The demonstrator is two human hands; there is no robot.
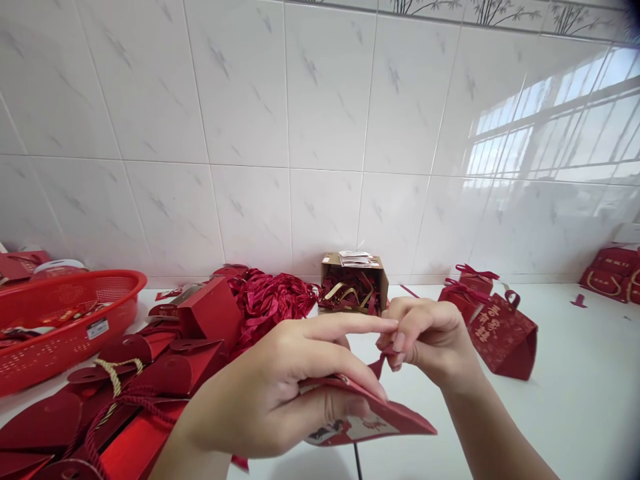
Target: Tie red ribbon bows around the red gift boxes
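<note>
My left hand (pixel 273 383) is closed around a small red paper gift box (pixel 403 421), thumb in front and fingers over the top. The box is tilted, and a pale printed picture shows on its near face. A dark red ribbon (pixel 379 366) rises from it into the fingertips of my right hand (pixel 430 337), which is closed in a pinch. My left index finger stretches across and touches the right fingers. The ribbon's end is hidden behind the fingertips.
Red boxes with cords (pixel 130 407) and a red plastic basket (pixel 133 293) lie at left. Behind are a heap of red ribbon (pixel 275 293) and a cardboard box (pixel 383 283) of ribbon pieces. Ribbon-tied red boxes (pixel 505 340) stand at right, before a tiled wall (pixel 325 100).
</note>
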